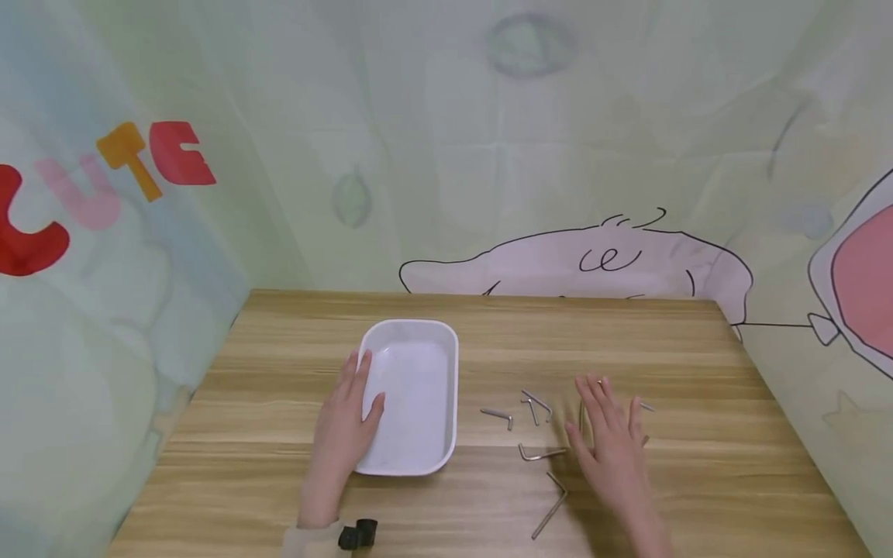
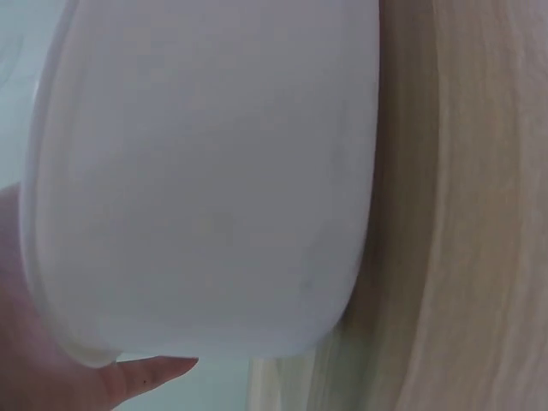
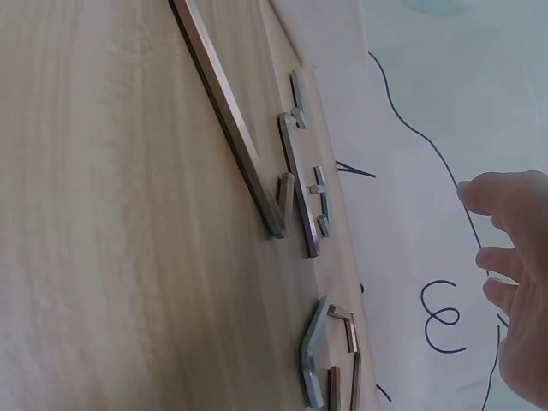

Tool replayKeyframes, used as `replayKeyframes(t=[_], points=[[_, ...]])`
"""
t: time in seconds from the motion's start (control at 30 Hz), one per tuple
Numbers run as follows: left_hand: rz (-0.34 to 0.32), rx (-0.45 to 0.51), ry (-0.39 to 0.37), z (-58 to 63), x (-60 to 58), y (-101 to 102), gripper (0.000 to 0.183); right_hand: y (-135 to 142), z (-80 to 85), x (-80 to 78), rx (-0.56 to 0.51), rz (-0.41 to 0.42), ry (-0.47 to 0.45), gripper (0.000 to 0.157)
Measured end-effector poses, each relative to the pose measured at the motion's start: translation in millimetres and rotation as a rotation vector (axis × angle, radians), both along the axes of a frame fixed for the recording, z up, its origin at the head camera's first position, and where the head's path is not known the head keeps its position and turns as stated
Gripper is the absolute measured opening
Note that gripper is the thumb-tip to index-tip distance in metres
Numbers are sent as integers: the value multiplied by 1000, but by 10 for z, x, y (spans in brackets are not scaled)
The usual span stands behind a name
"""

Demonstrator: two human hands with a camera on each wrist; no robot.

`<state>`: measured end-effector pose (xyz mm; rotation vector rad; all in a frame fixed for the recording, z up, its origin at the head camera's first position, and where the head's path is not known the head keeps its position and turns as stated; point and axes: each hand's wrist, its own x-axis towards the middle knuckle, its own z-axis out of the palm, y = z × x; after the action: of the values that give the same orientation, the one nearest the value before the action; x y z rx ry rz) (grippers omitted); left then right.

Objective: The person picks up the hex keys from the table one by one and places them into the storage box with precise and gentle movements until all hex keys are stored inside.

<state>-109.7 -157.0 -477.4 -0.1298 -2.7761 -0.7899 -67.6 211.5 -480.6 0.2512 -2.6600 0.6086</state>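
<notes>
A white rectangular tray (image 1: 415,395) stands on the table, with no objects inside. My left hand (image 1: 345,426) rests over its left rim, fingers straight and thumb reaching inside. The tray's outer wall (image 2: 205,188) fills much of the left wrist view and covers part of that hand. Several L-shaped metal hex keys lie loose right of the tray, the largest hex key (image 1: 549,514) nearest me and a mid-sized hex key (image 1: 544,456) beyond it. Above the right-hand keys hovers my right hand (image 1: 610,446), fingers spread and holding nothing; it partly hides some of them.
The wood-grain table (image 1: 279,372) has its far edge against a printed cloth backdrop (image 1: 446,155), which also hangs along both sides. A black strap piece (image 1: 359,534) sits at my left wrist.
</notes>
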Motion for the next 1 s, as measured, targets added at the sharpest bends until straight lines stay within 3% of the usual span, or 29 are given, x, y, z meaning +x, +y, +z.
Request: replayKeyframes(t=[0.4, 0.8, 1.0], points=[[21, 32, -64, -52, -3, 0, 68, -27, -110, 47, -3, 9, 12, 68], [27, 51, -10, -84, -38, 22, 65, -74, -186, 60, -13, 20, 1, 66], [31, 43, -54, -95, -45, 21, 63, -102, -201, 82, -15, 22, -18, 61]])
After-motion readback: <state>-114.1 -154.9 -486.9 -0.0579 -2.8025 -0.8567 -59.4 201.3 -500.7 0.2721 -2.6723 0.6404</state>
